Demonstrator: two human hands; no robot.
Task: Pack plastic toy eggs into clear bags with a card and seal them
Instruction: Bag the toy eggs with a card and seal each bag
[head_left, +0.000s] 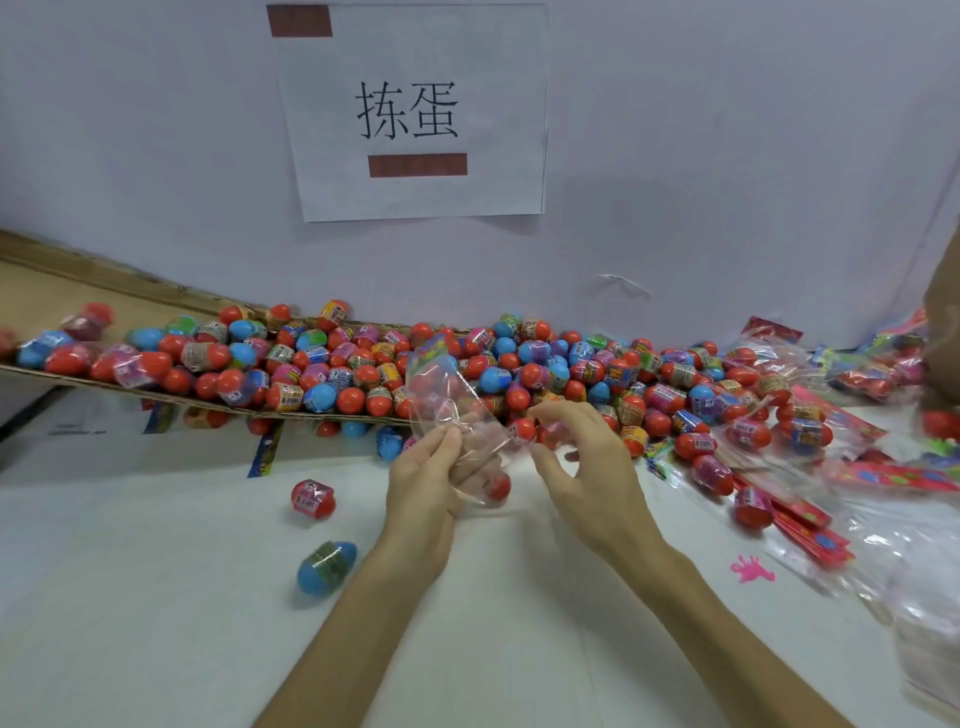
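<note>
Left hand (422, 496) gripping clear bag (441, 405) above white table (156, 623), in front of egg pile (524, 364). Red egg (497, 486) showing through bag bottom. Card (435, 352) at bag top, print unreadable. Right hand (587, 483) curling beside bag; cannot tell whether grasping anything.

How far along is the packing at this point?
Done: several filled bags lie at the right. In hand: the left hand holds a clear bag with one red egg visible inside. The right hand is curled at the bag's mouth, its grip unclear. Left: this bag is not sealed, and a large pile of loose eggs still waits along the wall.
</note>
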